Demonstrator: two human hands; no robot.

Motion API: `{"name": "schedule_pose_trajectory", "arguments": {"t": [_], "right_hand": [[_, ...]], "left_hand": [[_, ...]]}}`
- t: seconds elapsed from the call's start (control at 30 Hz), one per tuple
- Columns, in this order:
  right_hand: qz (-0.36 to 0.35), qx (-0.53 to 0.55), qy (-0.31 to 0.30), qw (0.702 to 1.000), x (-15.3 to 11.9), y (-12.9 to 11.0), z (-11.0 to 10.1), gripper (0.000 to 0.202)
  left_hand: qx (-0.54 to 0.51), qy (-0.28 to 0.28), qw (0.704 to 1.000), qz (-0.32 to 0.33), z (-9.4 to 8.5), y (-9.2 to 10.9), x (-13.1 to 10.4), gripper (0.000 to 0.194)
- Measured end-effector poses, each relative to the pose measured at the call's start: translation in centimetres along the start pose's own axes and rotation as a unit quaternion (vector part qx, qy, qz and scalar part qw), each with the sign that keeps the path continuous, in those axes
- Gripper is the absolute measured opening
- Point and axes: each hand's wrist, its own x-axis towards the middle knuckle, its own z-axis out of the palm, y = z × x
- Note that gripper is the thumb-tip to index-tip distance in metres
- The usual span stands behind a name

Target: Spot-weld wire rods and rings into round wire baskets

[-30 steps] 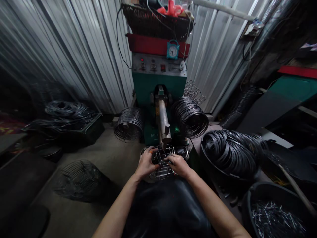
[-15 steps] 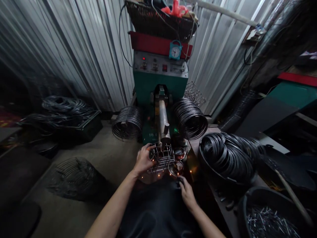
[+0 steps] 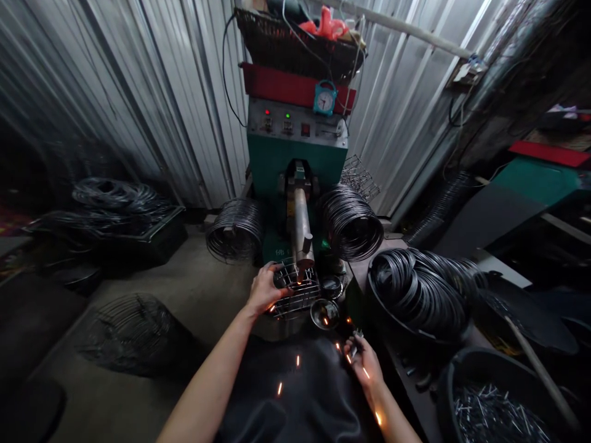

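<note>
My left hand (image 3: 265, 289) grips the left side of a small wire basket (image 3: 302, 300) at the lower electrode of a green spot welding machine (image 3: 298, 151). The machine's metal arm (image 3: 303, 215) reaches down to the basket wires, where a bright spark glows. Orange sparks fly over my dark apron (image 3: 295, 394) and my right forearm. Lower right of the basket, my right hand (image 3: 363, 360) is closed, with small greyish bits showing at the fingertips; their kind is unclear. Between the hands sit two small round dishes, one a shiny bowl (image 3: 324, 314).
Wire coils hang left (image 3: 234, 229) and right (image 3: 353, 221) of the machine. A tub of wire rings (image 3: 422, 295) and a bucket of short metal pieces (image 3: 446, 394) stand at right. A wire mesh bundle (image 3: 133, 335) lies on the left floor.
Sparks now spray from the basket, and a green light is lit on the panel. My right hand has shifted right and curled up. The basket, still in my left hand, has tilted slightly.
</note>
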Motion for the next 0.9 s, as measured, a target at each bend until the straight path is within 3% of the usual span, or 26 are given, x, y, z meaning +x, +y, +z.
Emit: {"name": "schedule_pose_trajectory", "arguments": {"t": [0.13, 0.23, 0.33, 0.5, 0.6, 0.7, 0.8, 0.9], "right_hand": [[0.077, 0.069, 0.023, 0.994, -0.7, -1.7, 0.2, 0.026], [0.043, 0.018, 0.049, 0.998, -1.5, -1.8, 0.6, 0.029], [0.009, -0.089, 0.061, 0.994, -2.8, -0.6, 0.1, 0.033], [-0.085, -0.268, -0.031, 0.959, -4.4, 2.0, -2.4, 0.029], [-0.133, -0.340, -0.085, 0.927, -4.3, 1.0, -2.7, 0.025], [-0.151, -0.393, -0.190, 0.887, -4.3, -2.8, -0.3, 0.021], [-0.155, -0.416, -0.304, 0.843, -5.0, -7.8, 4.2, 0.020], [-0.115, -0.477, -0.355, 0.796, -5.2, -11.2, 8.7, 0.025]], "left_hand": [[-0.037, 0.010, 0.999, 0.014, 0.2, -1.8, -1.4, 0.078], [-0.128, 0.034, 0.991, -0.032, 1.1, -3.9, -3.5, 0.095], [-0.237, 0.058, 0.966, -0.089, 2.6, -4.9, -5.0, 0.091], [-0.299, 0.080, 0.943, -0.120, 3.8, -4.9, -5.2, 0.087], [-0.283, 0.093, 0.948, -0.110, 2.8, -4.9, -6.0, 0.087], [-0.213, 0.081, 0.972, -0.051, 1.4, -4.7, -8.0, 0.087], [-0.104, 0.039, 0.994, 0.020, 0.4, -3.1, -10.1, 0.090], [-0.015, -0.005, 0.997, 0.074, 0.1, -0.8, -11.2, 0.092]]}}
